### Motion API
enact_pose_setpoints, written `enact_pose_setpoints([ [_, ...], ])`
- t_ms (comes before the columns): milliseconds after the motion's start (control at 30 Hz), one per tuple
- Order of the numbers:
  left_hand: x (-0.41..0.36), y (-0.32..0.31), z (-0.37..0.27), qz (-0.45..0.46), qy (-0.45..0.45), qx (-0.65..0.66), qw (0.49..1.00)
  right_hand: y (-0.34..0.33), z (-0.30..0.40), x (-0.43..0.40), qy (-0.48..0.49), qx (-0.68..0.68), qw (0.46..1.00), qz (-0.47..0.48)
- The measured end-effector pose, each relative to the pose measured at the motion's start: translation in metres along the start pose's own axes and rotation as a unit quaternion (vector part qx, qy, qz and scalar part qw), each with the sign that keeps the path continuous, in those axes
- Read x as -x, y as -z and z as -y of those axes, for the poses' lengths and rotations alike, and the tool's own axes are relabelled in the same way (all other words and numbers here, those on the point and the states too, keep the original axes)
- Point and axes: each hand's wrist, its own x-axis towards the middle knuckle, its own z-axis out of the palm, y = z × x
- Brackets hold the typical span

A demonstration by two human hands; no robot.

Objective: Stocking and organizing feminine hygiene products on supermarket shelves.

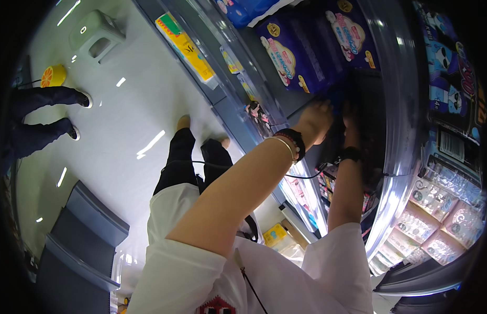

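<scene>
Both my arms reach into a dark grey retail shelf [292, 96]. My left hand [316, 119], with bracelets at the wrist, is bent just below the purple sanitary pad packs [306, 55]. Beside it, deeper in shadow, is my right hand [349, 117], wearing a black wristband. A dark blue item [337, 98] lies by the fingertips, too dim to make out. Whether either hand grips it is hidden by shadow and blur. The packs lie side by side, their printed fronts showing. A thin black cable [302, 177] runs between my forearms.
Clear plastic rails [263, 74] edge the shelf. More packs [443, 70] fill the right side, above lit pink packages [420, 223]. A grey plastic stool [98, 35], a yellow orange-slice item [54, 75] and another person's legs [47, 102] are at left. Shelf tiers [84, 219] stand lower left.
</scene>
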Motion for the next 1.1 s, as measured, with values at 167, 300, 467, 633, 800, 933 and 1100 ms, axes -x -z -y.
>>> enact_pose_setpoints([
  [167,0.014,0.009,0.003,0.024,-0.016,0.0,1.0,0.065,0.062,0.087,-0.143,-0.163,0.973,0.081],
  [300,0.022,0.01,0.003,0.051,-0.042,0.027,0.997,0.062,0.07,0.121,-0.154,-0.153,0.973,0.08],
  [467,0.033,0.011,0.002,0.073,-0.064,0.089,0.991,0.034,0.062,0.146,-0.17,-0.176,0.968,0.047],
  [633,0.058,0.021,0.011,0.055,-0.067,0.079,0.993,0.017,0.068,0.205,-0.197,-0.238,0.95,0.037],
  [800,0.097,0.02,0.044,-0.085,-0.094,0.031,0.991,0.005,0.089,0.249,-0.172,-0.282,0.942,-0.052],
  [933,0.115,0.015,0.062,-0.178,-0.086,0.047,0.979,0.006,0.096,0.26,-0.083,-0.447,0.88,-0.137],
  [1100,0.121,0.011,0.055,-0.23,-0.065,0.129,0.962,0.022,0.115,0.266,-0.069,-0.659,0.744,-0.084],
])
